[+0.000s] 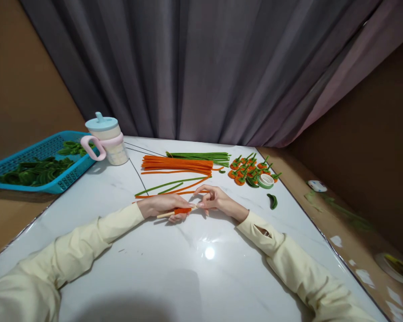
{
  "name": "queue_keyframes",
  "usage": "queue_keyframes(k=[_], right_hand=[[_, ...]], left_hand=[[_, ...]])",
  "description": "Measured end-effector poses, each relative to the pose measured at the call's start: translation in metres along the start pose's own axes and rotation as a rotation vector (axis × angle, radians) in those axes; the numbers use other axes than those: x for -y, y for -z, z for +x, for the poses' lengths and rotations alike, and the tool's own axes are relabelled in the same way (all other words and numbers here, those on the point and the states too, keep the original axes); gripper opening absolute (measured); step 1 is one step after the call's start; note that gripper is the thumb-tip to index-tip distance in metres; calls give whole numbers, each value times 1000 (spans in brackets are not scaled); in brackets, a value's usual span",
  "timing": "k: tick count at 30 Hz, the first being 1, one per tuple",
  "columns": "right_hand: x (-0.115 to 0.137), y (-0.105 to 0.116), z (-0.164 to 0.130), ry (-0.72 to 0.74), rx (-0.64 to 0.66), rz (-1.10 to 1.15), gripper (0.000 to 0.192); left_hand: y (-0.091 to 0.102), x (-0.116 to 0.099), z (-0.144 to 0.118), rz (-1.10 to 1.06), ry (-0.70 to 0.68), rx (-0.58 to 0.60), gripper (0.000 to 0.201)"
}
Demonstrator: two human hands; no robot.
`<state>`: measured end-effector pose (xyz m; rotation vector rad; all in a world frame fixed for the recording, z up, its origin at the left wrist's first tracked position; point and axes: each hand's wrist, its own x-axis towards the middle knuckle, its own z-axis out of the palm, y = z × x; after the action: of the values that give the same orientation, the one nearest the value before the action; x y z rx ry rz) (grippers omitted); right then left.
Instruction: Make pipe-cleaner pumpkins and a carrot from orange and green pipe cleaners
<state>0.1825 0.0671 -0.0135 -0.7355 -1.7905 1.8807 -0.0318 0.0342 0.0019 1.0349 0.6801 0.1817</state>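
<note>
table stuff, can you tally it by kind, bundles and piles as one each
Orange pipe cleaner bundle: 1
Green pipe cleaner bundle: 1
Pile of small orange flowers with green stems: 1
Tape roll: 1
Lidded cup with pink handle: 1
Blue basket of green pieces: 1
Wooden stick wrapped in orange, held by both hands: 1
Total: 7

A thin wooden stick [164, 214] is held low over the white desk [188, 268], lying almost flat and pointing left to right. An orange pipe cleaner [182, 210] is wound tightly around its right part as a short fuzzy coil. The bare pale end of the stick is seen at the left.
</note>
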Motion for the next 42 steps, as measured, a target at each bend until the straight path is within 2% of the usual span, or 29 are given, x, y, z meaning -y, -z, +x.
queue_keyframes(k=[7, 24, 36, 39, 42], right_hand=[[7, -4, -3, -3, -8, 16, 37], [5, -3, -3, 25, -18, 0, 36], [4, -1, -1, 16, 14, -48, 40], [4, -2, -1, 16, 15, -58, 39], [4, -4, -1, 15, 18, -66, 38]], left_hand=[[-1, 0, -3, -6, 1, -15, 42], [-3, -2, -6, -3, 37, -68, 40], [-7, -4, -8, 39, 30, -59, 39], [-8, -5, -6, 77, 8, -39, 43], [-10, -5, -4, 2, 68, -54, 48]])
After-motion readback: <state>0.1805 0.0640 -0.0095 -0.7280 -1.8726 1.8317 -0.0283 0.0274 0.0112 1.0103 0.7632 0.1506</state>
